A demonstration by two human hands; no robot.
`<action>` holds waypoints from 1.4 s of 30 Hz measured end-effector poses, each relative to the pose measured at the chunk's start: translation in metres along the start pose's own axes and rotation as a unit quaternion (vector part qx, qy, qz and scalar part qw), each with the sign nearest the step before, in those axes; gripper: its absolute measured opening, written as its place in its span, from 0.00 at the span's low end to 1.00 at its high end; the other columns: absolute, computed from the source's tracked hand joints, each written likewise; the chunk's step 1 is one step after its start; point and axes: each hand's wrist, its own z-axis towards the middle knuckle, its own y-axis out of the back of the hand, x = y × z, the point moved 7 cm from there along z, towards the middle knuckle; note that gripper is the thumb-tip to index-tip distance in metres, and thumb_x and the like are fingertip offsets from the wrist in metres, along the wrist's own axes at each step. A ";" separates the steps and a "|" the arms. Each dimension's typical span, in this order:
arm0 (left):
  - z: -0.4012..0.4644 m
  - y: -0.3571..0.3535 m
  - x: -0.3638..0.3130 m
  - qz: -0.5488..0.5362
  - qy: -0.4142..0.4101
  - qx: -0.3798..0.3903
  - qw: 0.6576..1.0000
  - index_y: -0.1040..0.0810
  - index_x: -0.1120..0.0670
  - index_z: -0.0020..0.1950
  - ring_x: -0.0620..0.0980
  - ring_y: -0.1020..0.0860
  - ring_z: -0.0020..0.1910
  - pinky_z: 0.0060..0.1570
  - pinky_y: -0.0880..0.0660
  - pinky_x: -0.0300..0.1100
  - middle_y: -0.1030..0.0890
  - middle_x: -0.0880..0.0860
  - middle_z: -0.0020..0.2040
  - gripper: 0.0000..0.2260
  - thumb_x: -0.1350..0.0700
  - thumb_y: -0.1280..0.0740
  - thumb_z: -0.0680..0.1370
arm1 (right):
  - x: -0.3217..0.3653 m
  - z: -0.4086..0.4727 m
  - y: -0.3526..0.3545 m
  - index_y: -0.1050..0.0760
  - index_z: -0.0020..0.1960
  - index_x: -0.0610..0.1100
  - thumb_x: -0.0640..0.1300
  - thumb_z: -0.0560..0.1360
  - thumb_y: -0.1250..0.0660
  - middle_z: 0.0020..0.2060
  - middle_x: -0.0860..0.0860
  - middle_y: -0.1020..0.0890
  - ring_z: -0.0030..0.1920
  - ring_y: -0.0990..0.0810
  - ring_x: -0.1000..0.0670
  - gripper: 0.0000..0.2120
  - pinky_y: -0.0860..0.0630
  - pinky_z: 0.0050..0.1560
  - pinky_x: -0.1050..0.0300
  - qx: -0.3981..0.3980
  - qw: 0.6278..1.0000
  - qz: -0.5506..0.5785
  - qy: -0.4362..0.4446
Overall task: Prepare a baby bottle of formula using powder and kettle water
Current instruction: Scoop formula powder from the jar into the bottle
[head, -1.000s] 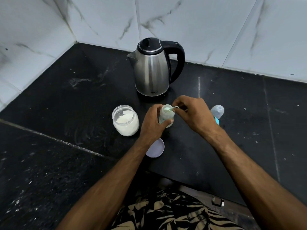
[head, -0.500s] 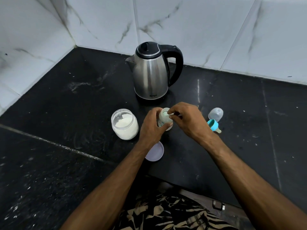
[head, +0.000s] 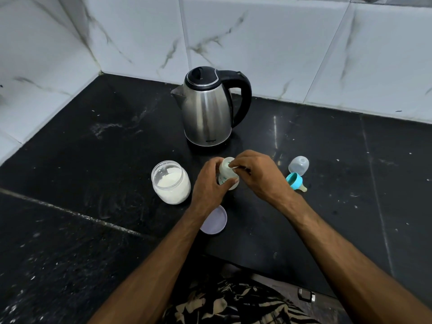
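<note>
Now, in front of the steel kettle (head: 207,113), the left hand (head: 210,183) grips the small clear baby bottle (head: 227,171); the right hand (head: 257,175) pinches a thin scoop handle (head: 235,167) at its mouth.

Soft, moderately dim indoor light with a cool cast. The polished black bench (head: 98,160) carries a narrow vertical glare streak just right of the kettle (head: 208,113), and hazy pale reflections left of it. The kettle's steel body shows broad vertical highlights; its shadow is faint and close to the base. Wall tiles (head: 257,43) behind the kettle are evenly lit. Wide-angle distortion bows the tile joints and bench seams away from the kettle. The forearms and patterned fabric nearest the lens are slightly soft.
</note>
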 end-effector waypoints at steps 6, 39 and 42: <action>0.000 0.001 -0.001 -0.003 -0.007 0.000 1.000 0.29 0.43 0.61 0.44 0.23 0.56 0.57 0.22 0.50 0.22 0.45 0.58 0.23 0.45 0.24 0.70 | -0.003 0.003 0.002 0.18 0.58 0.40 0.38 0.78 0.33 0.56 0.44 0.19 0.55 0.19 0.45 0.10 0.21 0.57 0.50 -0.005 1.000 0.005 -0.008; -0.003 0.002 -0.001 -0.003 -0.014 0.000 1.000 0.29 0.42 0.60 0.45 0.22 0.55 0.55 0.22 0.52 0.22 0.44 0.57 0.23 0.44 0.25 0.69 | 0.003 -0.006 0.007 0.17 0.55 0.39 0.38 0.76 0.30 0.53 0.45 0.19 0.50 0.18 0.46 0.09 0.19 0.49 0.50 -0.046 0.998 -0.013 0.034; -0.003 0.001 -0.001 -0.003 -0.015 0.002 1.000 0.29 0.42 0.60 0.44 0.22 0.56 0.55 0.22 0.51 0.23 0.44 0.57 0.22 0.44 0.25 0.70 | 0.002 -0.005 0.005 0.17 0.56 0.40 0.38 0.76 0.31 0.54 0.45 0.18 0.51 0.18 0.46 0.09 0.19 0.50 0.49 -0.024 0.999 -0.017 0.033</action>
